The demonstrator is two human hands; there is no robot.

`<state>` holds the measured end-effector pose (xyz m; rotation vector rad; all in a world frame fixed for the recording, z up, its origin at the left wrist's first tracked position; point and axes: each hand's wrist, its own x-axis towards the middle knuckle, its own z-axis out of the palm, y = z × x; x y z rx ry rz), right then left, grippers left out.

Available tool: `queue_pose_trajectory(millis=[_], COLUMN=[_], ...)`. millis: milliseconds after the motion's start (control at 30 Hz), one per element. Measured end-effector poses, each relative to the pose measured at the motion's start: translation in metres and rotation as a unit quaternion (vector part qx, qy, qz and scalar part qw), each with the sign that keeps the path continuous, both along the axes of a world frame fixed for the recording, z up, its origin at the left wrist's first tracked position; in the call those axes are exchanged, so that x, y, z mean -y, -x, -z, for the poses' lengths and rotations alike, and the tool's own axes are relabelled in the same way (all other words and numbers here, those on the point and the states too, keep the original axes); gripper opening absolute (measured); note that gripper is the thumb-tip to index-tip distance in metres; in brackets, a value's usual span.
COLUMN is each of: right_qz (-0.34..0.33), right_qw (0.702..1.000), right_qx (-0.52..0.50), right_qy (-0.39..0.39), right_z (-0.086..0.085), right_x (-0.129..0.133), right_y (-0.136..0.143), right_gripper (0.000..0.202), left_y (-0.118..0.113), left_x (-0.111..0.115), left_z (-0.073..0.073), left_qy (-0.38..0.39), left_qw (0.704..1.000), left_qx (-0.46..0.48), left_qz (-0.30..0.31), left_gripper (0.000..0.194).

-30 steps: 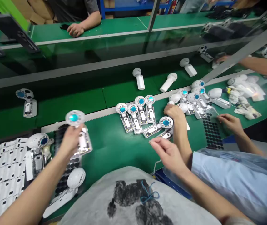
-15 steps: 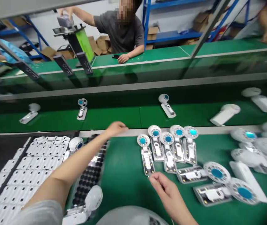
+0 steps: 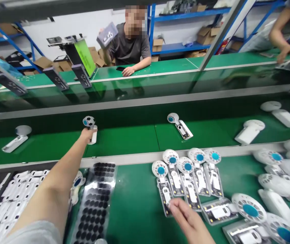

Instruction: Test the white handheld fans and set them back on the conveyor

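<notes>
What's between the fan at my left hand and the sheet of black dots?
The head view shows green surface, then the pale rail, between the fan and the dot sheet.

Ok so the near worktop (image 3: pixel 132 193) takes up the lower frame, and a long strip (image 3: pixel 134 140) runs behind it. Lower left you've got rows of casings (image 3: pixel 25 186), then a sheet of dots (image 3: pixel 96 206) right of those. Right of lower centre there's a bunch of five fans (image 3: pixel 188 166), and the right hand (image 3: pixel 185 217) is at the near end of the leftmost one. Two sideways fans (image 3: pixel 250 210) lie in front and to the right, with a pile of fans (image 3: pixel 267 181) at the right edge. More fans are spaced along the strip; the left hand (image 3: pixel 87 135) is on the soccer-ball fan (image 3: pixel 90 121), left of centre. Behind that: far worktop (image 3: pixel 165 66), seated person (image 3: pixel 129 47), shelves (image 3: pixel 182 48) upper right.
</notes>
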<state>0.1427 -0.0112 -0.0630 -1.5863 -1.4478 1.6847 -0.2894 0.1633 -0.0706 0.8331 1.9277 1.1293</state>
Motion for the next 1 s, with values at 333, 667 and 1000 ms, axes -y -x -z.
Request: queue_pose_trajectory(millis=[333, 667, 1000], right_qz=[-0.027, -0.024, -0.064], right_qw=[0.994, 0.983, 0.98], right_qx=[-0.058, -0.065, 0.013], right_qy=[-0.092, -0.173, -0.19], right_z=[-0.064, -0.082, -0.08], right_x=[-0.013, 0.019, 0.031], right_y=[0.011, 0.005, -0.016], right_gripper=[0.019, 0.011, 0.013], left_y=[-0.201, -0.281, -0.291], left_x=[0.116, 0.17, 0.185], left_z=[-0.064, -0.089, -0.091], left_qy=[-0.019, -0.004, 0.046], left_qw=[0.909, 0.881, 0.903], left_qx=[0.405, 0.443, 0.33], left_qz=[0.098, 0.163, 0.272], left_gripper=[0.035, 0.024, 0.043])
